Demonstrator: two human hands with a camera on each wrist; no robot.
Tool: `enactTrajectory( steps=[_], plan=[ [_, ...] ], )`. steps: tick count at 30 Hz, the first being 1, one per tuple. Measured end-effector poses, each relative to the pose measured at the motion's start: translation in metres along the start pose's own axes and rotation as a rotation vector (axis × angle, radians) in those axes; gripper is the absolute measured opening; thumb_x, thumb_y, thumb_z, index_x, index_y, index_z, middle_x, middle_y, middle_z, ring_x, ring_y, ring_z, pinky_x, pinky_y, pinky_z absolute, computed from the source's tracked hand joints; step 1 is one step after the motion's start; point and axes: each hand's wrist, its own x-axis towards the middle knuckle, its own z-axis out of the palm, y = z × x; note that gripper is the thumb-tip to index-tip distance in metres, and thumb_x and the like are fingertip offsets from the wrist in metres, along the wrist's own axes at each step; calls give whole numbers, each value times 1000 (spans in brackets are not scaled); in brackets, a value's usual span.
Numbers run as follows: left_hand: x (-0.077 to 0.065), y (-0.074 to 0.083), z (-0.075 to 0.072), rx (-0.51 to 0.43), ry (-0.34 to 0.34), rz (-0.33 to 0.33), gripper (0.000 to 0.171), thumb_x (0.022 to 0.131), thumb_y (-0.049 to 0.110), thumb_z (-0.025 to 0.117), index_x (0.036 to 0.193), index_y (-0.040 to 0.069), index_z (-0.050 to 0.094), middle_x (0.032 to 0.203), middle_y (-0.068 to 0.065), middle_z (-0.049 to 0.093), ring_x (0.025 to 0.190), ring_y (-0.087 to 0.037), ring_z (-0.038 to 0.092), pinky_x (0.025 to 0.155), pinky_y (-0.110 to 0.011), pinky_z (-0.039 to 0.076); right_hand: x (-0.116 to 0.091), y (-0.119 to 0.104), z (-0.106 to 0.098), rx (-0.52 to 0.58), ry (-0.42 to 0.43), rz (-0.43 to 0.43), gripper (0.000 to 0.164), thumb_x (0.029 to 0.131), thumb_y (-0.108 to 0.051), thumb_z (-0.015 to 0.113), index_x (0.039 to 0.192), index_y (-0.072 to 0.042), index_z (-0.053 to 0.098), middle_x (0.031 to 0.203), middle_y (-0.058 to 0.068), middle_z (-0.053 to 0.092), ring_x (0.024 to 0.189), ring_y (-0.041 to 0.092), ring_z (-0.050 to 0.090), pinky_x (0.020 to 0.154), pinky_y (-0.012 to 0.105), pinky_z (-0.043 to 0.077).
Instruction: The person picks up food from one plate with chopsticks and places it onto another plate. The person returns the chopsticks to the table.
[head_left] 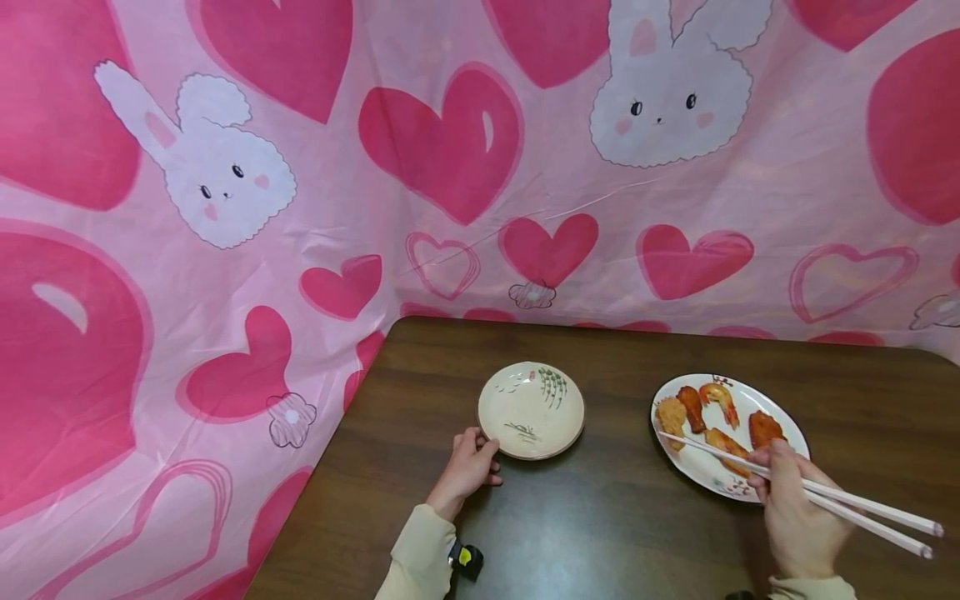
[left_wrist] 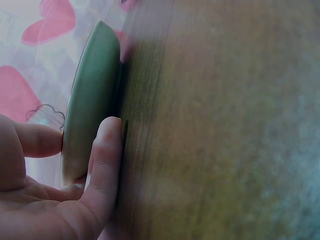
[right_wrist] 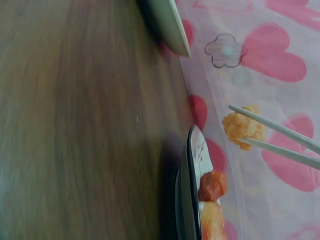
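Note:
At the left, my left hand (head_left: 467, 471) pinches the near rim of a small cream saucer (head_left: 517, 404) painted with green leaves, thumb on top; its underside shows in the left wrist view. My right hand (head_left: 798, 510) holds a pair of white chopsticks (head_left: 873, 504) over the right side of an oval white dish (head_left: 697, 467). Between the chopstick tips is a golden, crumb-coated fried piece (right_wrist: 237, 128), raised above the dish in the right wrist view. On the dish lie a drumstick (head_left: 691, 408), a shrimp (head_left: 721, 402) and browned chicken wing pieces (head_left: 765, 428).
The dark wooden table (head_left: 600, 533) carries both dishes, with a gap of bare wood between them. A pink cloth (head_left: 450, 250) with hearts and rabbits hangs behind the table and along its left side. A dark band (head_left: 467, 560) sits on the left wrist.

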Motion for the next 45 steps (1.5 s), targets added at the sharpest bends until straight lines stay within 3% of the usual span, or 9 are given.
enactTrajectory(
  steps=[8,17,25,35,45],
  plan=[
    [1,-2,-1,5,10,3,32,91,21,46,116,1,40,113,-15,26,71,-17,52,56,-28,55,7,40,3,10,-88,-74,29,83,-10,60,82,18,61,67,3,67,40,11,53,33,15,39],
    [2,-4,1,10,21,51,32,89,18,47,113,-2,41,112,-17,26,66,-16,52,51,-28,54,9,83,16,-61,-134,-55,30,84,-17,60,86,13,64,74,10,67,44,17,52,36,17,41],
    [0,-3,1,10,32,52,31,89,19,48,112,-1,42,111,-16,27,66,-16,52,51,-28,54,-5,91,42,-126,-190,-75,30,84,-21,59,83,7,67,70,10,66,46,19,52,36,20,40],
    [1,-4,3,25,41,44,29,90,20,47,111,1,43,108,-13,29,65,-15,52,50,-27,54,-20,102,74,-189,-235,-23,34,84,-32,58,84,0,68,76,7,67,48,19,55,36,21,42],
    [-2,-3,2,32,44,51,33,90,21,47,115,0,42,108,-13,30,64,-15,52,50,-28,53,-33,110,101,-292,-295,-74,28,84,-38,57,78,-13,70,70,0,66,46,15,54,36,21,43]
  ],
)
